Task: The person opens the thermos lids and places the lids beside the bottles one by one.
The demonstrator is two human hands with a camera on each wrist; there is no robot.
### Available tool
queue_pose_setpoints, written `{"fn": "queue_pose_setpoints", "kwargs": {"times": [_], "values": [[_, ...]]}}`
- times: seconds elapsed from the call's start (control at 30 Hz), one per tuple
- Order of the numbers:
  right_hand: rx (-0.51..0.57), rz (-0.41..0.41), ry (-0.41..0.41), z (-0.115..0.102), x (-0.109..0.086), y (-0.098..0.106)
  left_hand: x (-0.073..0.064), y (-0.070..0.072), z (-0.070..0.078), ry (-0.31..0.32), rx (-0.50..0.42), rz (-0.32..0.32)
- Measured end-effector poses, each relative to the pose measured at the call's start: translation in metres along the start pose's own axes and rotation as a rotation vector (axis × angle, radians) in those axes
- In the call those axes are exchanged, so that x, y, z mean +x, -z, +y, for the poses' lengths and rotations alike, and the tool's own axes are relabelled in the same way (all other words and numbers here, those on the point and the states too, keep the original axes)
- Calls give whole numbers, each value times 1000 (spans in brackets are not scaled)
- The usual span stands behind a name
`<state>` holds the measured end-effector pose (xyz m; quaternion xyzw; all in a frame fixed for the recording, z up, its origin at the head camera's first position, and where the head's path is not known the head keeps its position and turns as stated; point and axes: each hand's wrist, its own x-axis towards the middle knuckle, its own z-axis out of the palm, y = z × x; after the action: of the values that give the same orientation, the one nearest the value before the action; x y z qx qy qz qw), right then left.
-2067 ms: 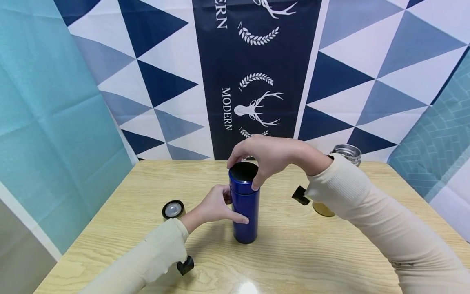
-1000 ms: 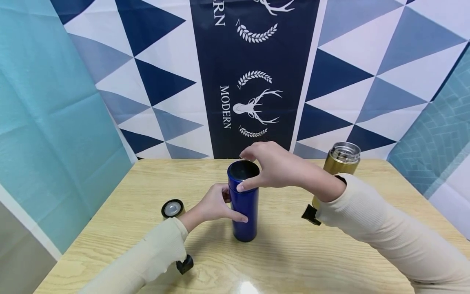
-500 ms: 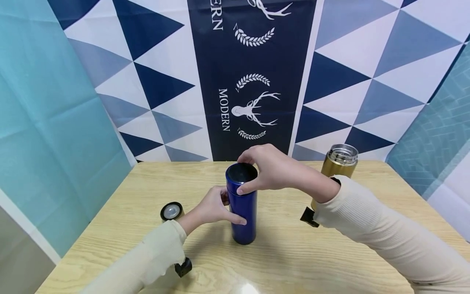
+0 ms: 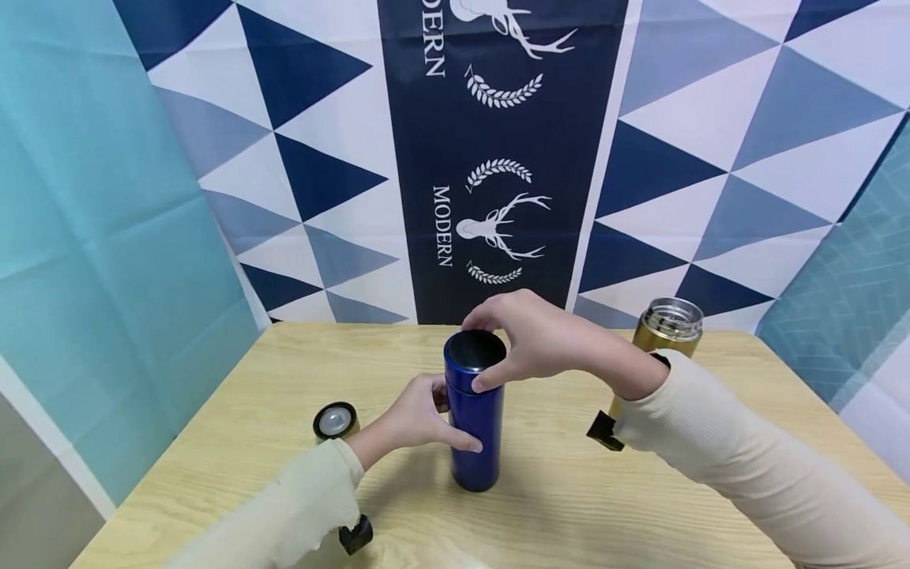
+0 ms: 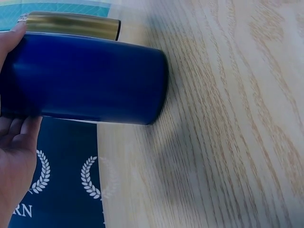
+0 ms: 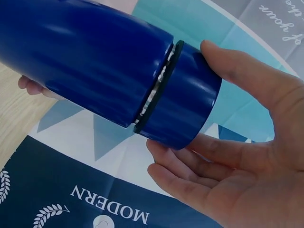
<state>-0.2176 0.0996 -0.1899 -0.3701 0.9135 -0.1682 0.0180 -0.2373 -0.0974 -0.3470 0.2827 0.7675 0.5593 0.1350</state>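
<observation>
A tall blue thermos (image 4: pixel 476 466) stands upright in the middle of the head view. My left hand (image 4: pixel 419 419) grips its body from the left, thumb across the front. At the top, my right hand (image 4: pixel 536 336) holds the blue cap (image 6: pixel 183 95) between thumb and fingers. The right wrist view shows a thin gap between cap and body, with a silvery thread and a dark ring in it. In the left wrist view the lower body of the thermos is seen; part of the left hand's fingers is hidden behind it.
A gold thermos (image 4: pixel 668 336), its steel mouth uncovered, stands at the right rear, partly behind my right forearm. Left of my left wrist sits a round gold-sided cap (image 4: pixel 336 420), inside facing up. The wooden table (image 4: pixel 554 498) meets patterned cloth (image 4: pixel 512 134) at the back.
My right hand has turned about the blue cap, its thumb shifting left across the front, and its fingers have come back against the far side. The left hand keeps its hold.
</observation>
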Motion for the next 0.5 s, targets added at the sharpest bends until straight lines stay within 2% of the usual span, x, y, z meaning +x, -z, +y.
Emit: {"fn": "queue_pose_setpoints", "kwargs": {"times": [0.23, 0.5], "values": [[-9, -21, 53, 3, 2, 4, 1, 1, 1, -3, 8, 1], [15, -114, 146, 13, 9, 10, 1, 1, -1, -1, 15, 2]]}}
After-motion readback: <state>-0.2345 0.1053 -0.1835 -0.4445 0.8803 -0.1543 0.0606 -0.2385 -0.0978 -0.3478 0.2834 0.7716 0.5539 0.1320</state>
